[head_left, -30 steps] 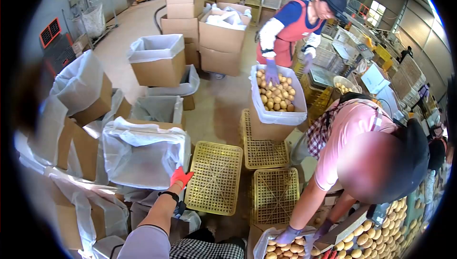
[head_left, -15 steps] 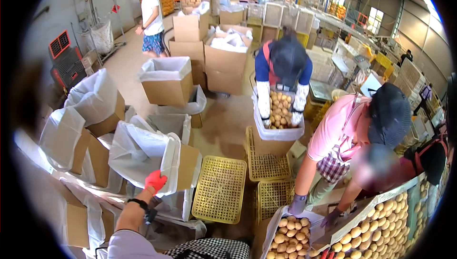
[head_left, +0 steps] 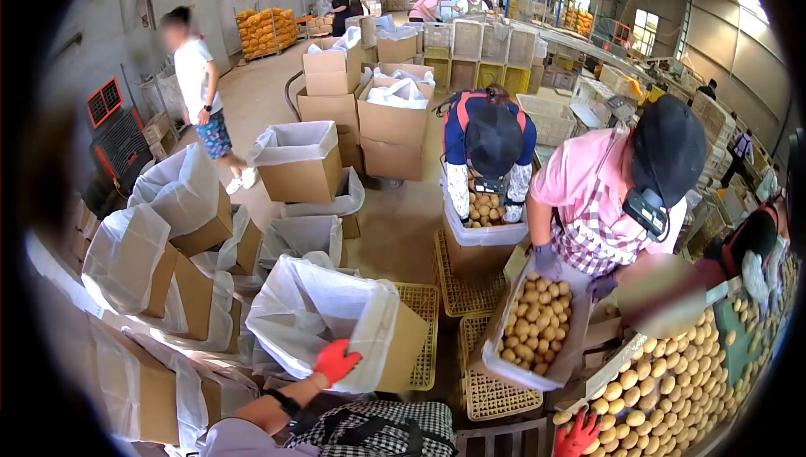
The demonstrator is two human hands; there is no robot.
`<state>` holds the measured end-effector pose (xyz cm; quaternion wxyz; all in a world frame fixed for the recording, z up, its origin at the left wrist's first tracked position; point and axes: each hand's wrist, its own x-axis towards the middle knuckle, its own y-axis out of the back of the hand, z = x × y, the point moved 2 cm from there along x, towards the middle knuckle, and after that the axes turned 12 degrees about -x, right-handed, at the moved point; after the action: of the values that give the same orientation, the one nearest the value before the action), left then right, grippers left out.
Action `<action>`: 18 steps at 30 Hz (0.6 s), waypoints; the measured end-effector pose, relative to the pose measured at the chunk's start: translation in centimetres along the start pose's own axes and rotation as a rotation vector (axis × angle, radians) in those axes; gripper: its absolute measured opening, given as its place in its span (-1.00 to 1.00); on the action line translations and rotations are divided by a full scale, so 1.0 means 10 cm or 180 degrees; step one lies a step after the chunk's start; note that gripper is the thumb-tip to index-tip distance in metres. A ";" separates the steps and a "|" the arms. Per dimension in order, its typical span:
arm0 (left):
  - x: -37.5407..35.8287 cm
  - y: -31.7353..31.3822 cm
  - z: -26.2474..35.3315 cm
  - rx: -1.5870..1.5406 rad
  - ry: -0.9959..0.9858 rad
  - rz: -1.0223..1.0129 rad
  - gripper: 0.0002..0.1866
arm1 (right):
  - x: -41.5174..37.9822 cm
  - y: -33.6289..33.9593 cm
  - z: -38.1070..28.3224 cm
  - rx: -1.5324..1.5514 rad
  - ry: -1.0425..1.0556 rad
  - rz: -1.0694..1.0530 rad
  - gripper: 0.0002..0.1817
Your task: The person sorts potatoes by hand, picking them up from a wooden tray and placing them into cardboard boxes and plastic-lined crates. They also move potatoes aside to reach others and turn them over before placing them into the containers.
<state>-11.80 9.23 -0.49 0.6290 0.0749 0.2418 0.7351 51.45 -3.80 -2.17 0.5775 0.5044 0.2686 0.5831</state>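
My left hand (head_left: 337,362), in a red glove, is closed on the near rim of a cardboard box (head_left: 401,346) with a white plastic liner. The box is tilted and partly covers a yellow plastic crate (head_left: 426,323). My right hand (head_left: 577,435), also red-gloved, is at the bottom edge of the view. Its fingers are spread over the near corner of the sorting table, beside the potatoes (head_left: 651,394). Between my hands, a lined box of potatoes (head_left: 537,323) leans over another yellow crate (head_left: 501,390), with a co-worker's purple-gloved hands at its far rim.
Several lined boxes (head_left: 151,264) crowd the left side. A person in pink (head_left: 588,196) bends close on the right. Behind, another person (head_left: 489,142) reaches into a box of potatoes (head_left: 483,247). Someone in a white shirt (head_left: 195,79) walks at the far left.
My left hand has moved right and down, bringing the lined box over the yellow crate. The co-worker's potato box has shifted up and right. My right hand has come further into view.
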 end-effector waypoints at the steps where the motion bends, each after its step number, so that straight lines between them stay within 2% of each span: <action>1: 0.05 -0.24 -0.05 -0.0146 0.0123 -0.0098 -0.57 | 0.06 0.15 -0.06 0.0002 -0.0017 -0.0051 -0.21; 3: 0.10 -0.65 0.02 0.0367 -0.0136 -0.0609 -0.52 | 0.15 0.45 -0.18 0.0664 -0.0383 -0.0743 -0.16; 5: -0.01 -0.99 0.42 0.0132 0.0203 -0.1261 -0.46 | -0.09 -0.62 0.00 0.0609 -0.0347 0.0244 -0.25; 6: -0.02 -1.22 0.38 0.0368 -0.0014 -0.1340 -0.45 | -0.14 -0.71 -0.02 0.0570 -0.0298 0.0289 -0.24; 7: -0.05 -1.47 0.28 0.0604 -0.0237 -0.1503 -0.43 | -0.06 -0.58 -0.01 0.0498 -0.0292 0.0273 -0.24; 9: -0.16 -1.99 0.12 0.0335 -0.0510 -0.1760 -0.41 | -0.07 -0.44 0.00 0.0661 -0.0437 -0.0056 -0.21; 12: -0.43 -2.48 0.35 0.0557 -0.0166 -0.2682 -0.43 | -0.05 -0.37 -0.01 0.0677 -0.0584 -0.0148 -0.18; 14: -0.72 -2.89 0.21 0.1049 -0.0415 -0.3324 -0.46 | -0.06 -0.40 -0.01 0.0628 -0.0655 -0.0190 -0.13; 18: -1.60 -3.49 0.06 0.0880 -0.0636 -0.4032 -0.52 | -0.02 -0.38 -0.01 0.0596 -0.0665 -0.0371 -0.10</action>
<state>22.59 -2.75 -12.57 0.9442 0.0660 0.2718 0.1741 52.86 -3.31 -5.63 0.5856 0.5975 0.2890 0.4653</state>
